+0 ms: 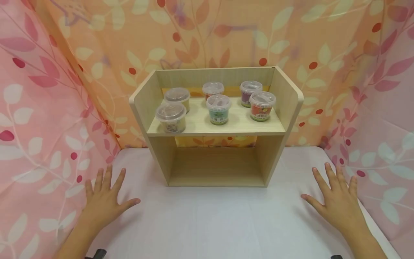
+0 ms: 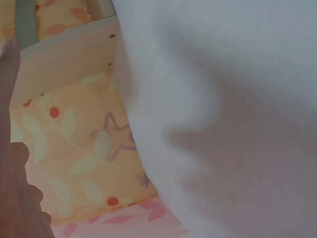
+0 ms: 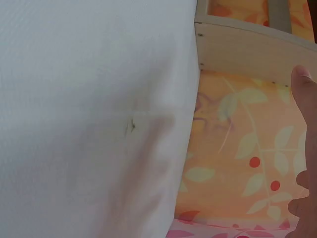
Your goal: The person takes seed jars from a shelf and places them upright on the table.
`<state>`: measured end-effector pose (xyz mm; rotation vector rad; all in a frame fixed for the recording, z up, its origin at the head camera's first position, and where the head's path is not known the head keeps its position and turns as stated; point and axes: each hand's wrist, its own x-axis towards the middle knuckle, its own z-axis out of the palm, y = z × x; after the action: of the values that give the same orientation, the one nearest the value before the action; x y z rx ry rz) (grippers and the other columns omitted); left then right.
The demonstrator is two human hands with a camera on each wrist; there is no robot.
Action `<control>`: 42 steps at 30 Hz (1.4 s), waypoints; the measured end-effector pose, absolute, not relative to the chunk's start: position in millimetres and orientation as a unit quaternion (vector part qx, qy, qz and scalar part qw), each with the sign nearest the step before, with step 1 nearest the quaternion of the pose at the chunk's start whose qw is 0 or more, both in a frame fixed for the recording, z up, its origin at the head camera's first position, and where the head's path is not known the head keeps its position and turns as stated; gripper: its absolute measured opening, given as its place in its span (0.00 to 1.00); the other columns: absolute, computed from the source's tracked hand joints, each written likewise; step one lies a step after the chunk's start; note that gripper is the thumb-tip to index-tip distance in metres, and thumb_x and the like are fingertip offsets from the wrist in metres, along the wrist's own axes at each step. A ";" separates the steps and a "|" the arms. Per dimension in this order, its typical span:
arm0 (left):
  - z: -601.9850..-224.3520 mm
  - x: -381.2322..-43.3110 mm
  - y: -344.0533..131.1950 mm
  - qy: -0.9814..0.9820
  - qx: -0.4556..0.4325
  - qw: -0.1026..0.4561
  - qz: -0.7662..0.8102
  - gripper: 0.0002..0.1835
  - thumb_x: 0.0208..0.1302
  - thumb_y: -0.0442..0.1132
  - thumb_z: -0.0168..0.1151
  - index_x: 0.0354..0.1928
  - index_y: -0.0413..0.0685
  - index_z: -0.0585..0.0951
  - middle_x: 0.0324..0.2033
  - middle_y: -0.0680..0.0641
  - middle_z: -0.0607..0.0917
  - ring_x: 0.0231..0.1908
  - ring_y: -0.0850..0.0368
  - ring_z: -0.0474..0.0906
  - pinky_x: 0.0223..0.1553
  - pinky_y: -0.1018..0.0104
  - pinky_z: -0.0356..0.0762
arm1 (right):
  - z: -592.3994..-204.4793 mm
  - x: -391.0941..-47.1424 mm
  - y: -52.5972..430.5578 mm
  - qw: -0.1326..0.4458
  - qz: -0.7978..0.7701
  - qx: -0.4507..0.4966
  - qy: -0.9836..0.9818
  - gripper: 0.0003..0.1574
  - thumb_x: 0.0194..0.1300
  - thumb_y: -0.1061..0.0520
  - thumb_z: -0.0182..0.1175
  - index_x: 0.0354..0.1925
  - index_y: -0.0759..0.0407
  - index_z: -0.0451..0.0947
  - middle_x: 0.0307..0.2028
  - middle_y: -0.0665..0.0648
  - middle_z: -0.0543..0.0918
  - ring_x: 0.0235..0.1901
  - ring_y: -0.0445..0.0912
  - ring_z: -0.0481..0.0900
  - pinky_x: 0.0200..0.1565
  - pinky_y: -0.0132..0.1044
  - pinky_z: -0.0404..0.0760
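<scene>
My left hand (image 1: 102, 203) is held over the white cloth at the left with fingers spread and nothing in it. On the right side my right hand (image 1: 337, 201) mirrors it, fingers also spread, holding nothing. Shadows fall on the cloth beneath both. Between and beyond them stands a light wooden shelf (image 1: 216, 135). Its upper board bears several clear-lidded plastic tubs: two yellowish ones at left, the front yellowish tub (image 1: 171, 118) and rear yellowish tub (image 1: 178, 97); a teal-labelled tub (image 1: 218, 110) before a reddish tub (image 1: 212, 89); a red-labelled tub (image 1: 262, 107) before a purple tub (image 1: 249, 94).
A white cloth (image 1: 207, 219) covers the table. Orange leaf-patterned fabric (image 1: 106, 50) hangs behind the shelf, with pink patterned fabric (image 1: 29, 118) along the left and right sides. The shelf's side panels (image 1: 291, 104) rise above the tubs.
</scene>
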<state>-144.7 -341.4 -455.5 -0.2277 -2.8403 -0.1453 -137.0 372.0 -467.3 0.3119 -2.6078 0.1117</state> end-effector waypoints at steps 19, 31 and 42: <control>-459.0 -163.8 -322.8 -0.968 -0.079 0.173 -0.165 0.66 0.52 0.68 0.73 0.83 0.52 0.45 0.79 0.28 0.45 0.78 0.29 0.34 0.69 0.22 0.27 | -463.8 -130.9 360.0 0.287 0.121 0.115 -0.943 0.68 0.50 0.35 0.76 0.80 0.54 0.57 0.79 0.68 0.53 0.80 0.64 0.43 0.72 0.73 0.32; -477.1 -176.1 -296.6 -0.889 -0.024 0.181 -0.419 0.61 0.54 0.48 0.81 0.82 0.63 0.50 0.80 0.42 0.57 0.76 0.35 0.53 0.72 0.34 0.56 | -449.5 -127.9 340.6 0.322 0.189 0.138 -0.918 0.65 0.48 0.42 0.78 0.78 0.58 0.60 0.78 0.67 0.59 0.78 0.63 0.50 0.75 0.68 0.37; -485.9 -191.1 -268.9 -0.791 -0.029 0.123 -0.599 0.51 0.65 0.33 0.70 0.82 0.58 0.50 0.80 0.48 0.58 0.78 0.45 0.53 0.73 0.59 0.57 | -448.9 -126.3 321.4 0.317 0.239 0.140 -0.907 0.67 0.48 0.46 0.80 0.79 0.55 0.57 0.78 0.64 0.59 0.78 0.62 0.51 0.78 0.58 0.38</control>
<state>-191.1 -268.9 -485.9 -0.0842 -2.3076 -1.7468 -126.3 321.4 -448.9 0.3692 -2.3884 0.6300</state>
